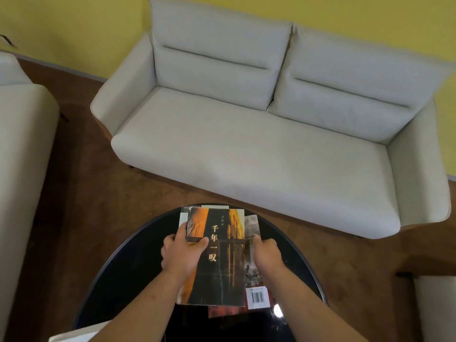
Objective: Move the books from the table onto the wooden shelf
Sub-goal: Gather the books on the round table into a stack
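At the bottom centre of the frame, 2 bare forearms reach in over the round black table [133,280]. The left hand [183,251] clamps the left long edge of the stack of books [219,262], thumb on the top cover. The right hand [267,254] grips the right long edge. The stack sits over the table, resting or just lifted, I cannot tell. Its long axis runs up the frame, squarely between both hands. Beyond stands a pale sofa [246,149]. No wooden shelf shows, so the carry likely needs a turn.
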`<state>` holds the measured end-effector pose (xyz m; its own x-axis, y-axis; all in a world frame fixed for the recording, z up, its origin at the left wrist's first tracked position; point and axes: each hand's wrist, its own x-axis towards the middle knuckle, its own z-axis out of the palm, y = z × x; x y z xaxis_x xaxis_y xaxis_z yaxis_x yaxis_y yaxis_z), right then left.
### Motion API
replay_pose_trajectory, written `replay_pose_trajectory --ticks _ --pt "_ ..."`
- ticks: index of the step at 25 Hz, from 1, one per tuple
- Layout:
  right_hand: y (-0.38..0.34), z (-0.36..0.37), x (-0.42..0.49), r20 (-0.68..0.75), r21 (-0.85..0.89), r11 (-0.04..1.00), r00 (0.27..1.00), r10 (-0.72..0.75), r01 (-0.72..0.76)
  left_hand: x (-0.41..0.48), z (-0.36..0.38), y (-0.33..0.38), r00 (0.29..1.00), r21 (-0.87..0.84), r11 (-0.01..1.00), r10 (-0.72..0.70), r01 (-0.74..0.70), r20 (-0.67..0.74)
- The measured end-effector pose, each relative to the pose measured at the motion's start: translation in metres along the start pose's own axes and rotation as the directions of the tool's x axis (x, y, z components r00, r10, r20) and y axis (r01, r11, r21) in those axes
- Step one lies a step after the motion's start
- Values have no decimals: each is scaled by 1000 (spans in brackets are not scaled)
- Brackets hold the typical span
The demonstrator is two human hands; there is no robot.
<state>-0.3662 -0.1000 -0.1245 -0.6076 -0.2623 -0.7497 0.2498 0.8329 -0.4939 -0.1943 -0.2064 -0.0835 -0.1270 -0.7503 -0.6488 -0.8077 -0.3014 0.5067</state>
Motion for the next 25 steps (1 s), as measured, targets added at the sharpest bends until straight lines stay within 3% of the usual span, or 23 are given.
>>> replay_pose_trajectory --ticks 7,11,15,19,25 --pt "6 9 -16 106 -75 997 994 10 -2 20 15 -11 964 -246 935 -227 256 140" --pt "8 -7 -24 254 120 992 967 5 -37 0 30 -6 946 -293 912 -221 287 238" --pt "2 -14 -37 297 141 990 954 -27 -16 -14 38 0 941 -152 950 -230 273 250" --pt "3 -23 -43 412 213 967 911 39 -137 -14 37 1 929 -324 904 -167 278 332" --pt "13 -18 -33 317 262 959 948 18 -106 -20 29 4 897 -468 790 -222 395 382"
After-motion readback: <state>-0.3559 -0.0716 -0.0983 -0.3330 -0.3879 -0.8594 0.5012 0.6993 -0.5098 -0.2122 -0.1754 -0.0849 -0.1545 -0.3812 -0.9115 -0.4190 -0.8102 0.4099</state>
